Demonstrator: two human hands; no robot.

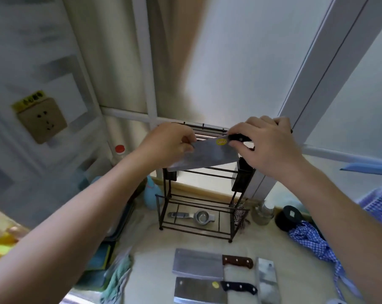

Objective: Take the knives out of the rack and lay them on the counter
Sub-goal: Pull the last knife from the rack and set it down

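A cleaver (205, 155) with a yellow sticker and a black handle is held level in the air, just in front of the top of the black wire rack (198, 216). My right hand (266, 145) grips its handle. My left hand (170, 143) pinches the far end of the blade. On the counter (155, 244) below lie three cleavers: one with a brown handle (198, 263), one with a black handle (198, 290) nearer me, and a third (266, 279) lying lengthwise at their right.
A metal squeezer (192, 216) lies on the rack's bottom shelf. A blue checked cloth (312, 244), a black round object (287, 218) and a glass jar (262, 213) sit right of the rack. A green rag (117, 275) and a red-capped bottle (119, 154) are at the left.
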